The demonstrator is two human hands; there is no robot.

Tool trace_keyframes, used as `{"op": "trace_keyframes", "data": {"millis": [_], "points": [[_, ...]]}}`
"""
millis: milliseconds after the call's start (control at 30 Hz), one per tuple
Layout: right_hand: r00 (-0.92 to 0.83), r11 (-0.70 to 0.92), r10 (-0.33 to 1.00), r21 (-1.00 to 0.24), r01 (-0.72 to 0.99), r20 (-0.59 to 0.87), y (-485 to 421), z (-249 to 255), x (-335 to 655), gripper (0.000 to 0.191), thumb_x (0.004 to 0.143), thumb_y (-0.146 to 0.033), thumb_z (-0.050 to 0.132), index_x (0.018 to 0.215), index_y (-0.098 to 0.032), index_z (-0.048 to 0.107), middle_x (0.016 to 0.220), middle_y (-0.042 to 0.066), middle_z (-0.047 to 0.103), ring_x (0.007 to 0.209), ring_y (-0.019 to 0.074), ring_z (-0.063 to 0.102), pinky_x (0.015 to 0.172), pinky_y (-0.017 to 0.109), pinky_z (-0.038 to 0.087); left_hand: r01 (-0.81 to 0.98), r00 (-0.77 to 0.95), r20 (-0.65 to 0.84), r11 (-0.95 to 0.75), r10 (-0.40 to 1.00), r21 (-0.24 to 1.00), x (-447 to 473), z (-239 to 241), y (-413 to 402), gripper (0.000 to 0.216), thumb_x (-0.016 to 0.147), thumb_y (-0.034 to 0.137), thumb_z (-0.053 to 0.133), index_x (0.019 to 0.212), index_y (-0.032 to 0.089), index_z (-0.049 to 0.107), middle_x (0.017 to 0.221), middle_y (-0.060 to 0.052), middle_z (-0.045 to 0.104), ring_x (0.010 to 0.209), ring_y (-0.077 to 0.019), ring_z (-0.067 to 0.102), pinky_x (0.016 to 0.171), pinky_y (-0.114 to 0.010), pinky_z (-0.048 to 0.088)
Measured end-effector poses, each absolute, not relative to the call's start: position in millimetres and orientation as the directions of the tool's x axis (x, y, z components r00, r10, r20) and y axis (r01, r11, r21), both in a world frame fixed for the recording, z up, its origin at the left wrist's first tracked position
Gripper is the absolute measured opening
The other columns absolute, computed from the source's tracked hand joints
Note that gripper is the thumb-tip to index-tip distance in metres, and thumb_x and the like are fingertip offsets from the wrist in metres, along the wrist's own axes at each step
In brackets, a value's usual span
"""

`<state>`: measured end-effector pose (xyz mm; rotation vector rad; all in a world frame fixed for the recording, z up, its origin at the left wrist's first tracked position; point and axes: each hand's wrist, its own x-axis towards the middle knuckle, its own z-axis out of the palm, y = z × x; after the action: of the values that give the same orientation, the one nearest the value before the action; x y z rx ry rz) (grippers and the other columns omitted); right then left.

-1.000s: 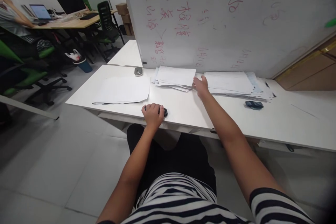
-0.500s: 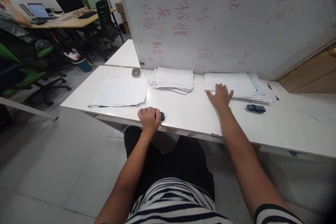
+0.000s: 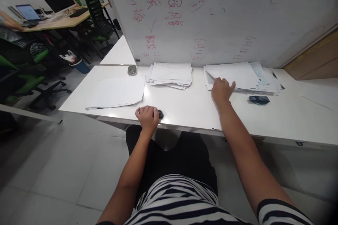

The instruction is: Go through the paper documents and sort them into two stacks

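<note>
My left hand [image 3: 148,116] rests near the front edge of the white desk, its fingers wrapped over a small black object [image 3: 161,114]. Only the rounded end of that object shows, so its kind is unclear. At the right-hand stack of paper [image 3: 248,74], my right hand [image 3: 222,90] pinches the front left edge of the top sheet of paper [image 3: 227,72]. The sheet's left corner is bent up off the pages below, and my thumb points right. Between my hands, against the whiteboard, sits a second stack of paper [image 3: 171,73].
More sheets [image 3: 116,91] lie at the desk's left. A small grey case [image 3: 132,70] sits behind them, and a dark crumpled item [image 3: 259,100] lies right of my right hand. The whiteboard [image 3: 219,24] rises behind; a cardboard box [image 3: 311,56] stands at right. Another person's arm [image 3: 10,21] is far left.
My right hand has gone from lying spread on the right stack to pinching its top sheet, whose left corner has lifted. The left hand stays on the black object. The view has shifted slightly.
</note>
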<state>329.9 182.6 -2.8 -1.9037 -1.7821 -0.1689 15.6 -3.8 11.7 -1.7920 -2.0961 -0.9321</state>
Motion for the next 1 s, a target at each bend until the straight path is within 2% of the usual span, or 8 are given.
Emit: {"op": "trace_keyframes", "data": {"millis": [167, 367, 667, 1000], "points": [[0.135, 0.010, 0.894, -0.320, 0.947, 0.427, 179.7, 0.3, 328.8, 0.037, 0.094, -0.020, 0.029, 0.115, -0.019, 0.060, 0.122, 0.012, 0.063, 0.124, 0.0251, 0.047, 0.109, 0.059, 0.014, 0.950, -0.225, 0.545, 0.056, 0.807, 0.308, 15.7, 11.3, -3.9, 0.025, 0.089, 0.028, 0.041, 0.073, 0.022, 0.059, 0.077, -0.005, 0.062, 0.090, -0.0228, 0.051, 0.099, -0.042, 0.025], [0.147, -0.001, 0.900, -0.336, 0.942, 0.409, 178.0, 1.9, 328.3, 0.037, 0.094, -0.020, 0.030, 0.116, -0.019, 0.059, 0.126, 0.009, 0.061, 0.125, 0.0239, 0.046, 0.110, 0.060, 0.014, 0.957, -0.215, 0.571, 0.053, 0.792, 0.286, 16.1, 12.0, -4.5, 0.025, 0.090, 0.028, 0.041, 0.072, 0.022, 0.058, 0.075, -0.004, 0.062, 0.087, -0.0220, 0.051, 0.098, -0.041, 0.026], [0.157, 0.006, 0.896, -0.366, 0.931, 0.416, 178.3, 1.4, 328.8, 0.036, 0.094, -0.021, 0.032, 0.116, -0.019, 0.060, 0.124, 0.013, 0.062, 0.124, 0.0257, 0.048, 0.109, 0.059, 0.014, 0.954, -0.221, 0.564, 0.056, 0.795, 0.296, 17.4, 14.3, -5.4, 0.026, 0.090, 0.028, 0.041, 0.071, 0.022, 0.058, 0.075, -0.004, 0.061, 0.088, -0.0218, 0.051, 0.099, -0.041, 0.026], [0.154, 0.021, 0.899, -0.389, 0.921, 0.411, 178.3, 0.6, 329.2, 0.036, 0.093, -0.019, 0.033, 0.118, -0.021, 0.060, 0.127, 0.012, 0.060, 0.126, 0.0267, 0.045, 0.108, 0.061, 0.013, 0.942, -0.238, 0.533, 0.060, 0.812, 0.329, 17.2, 14.5, -4.9, 0.026, 0.089, 0.028, 0.040, 0.071, 0.022, 0.058, 0.076, -0.005, 0.062, 0.088, -0.0227, 0.051, 0.098, -0.042, 0.024]]}}
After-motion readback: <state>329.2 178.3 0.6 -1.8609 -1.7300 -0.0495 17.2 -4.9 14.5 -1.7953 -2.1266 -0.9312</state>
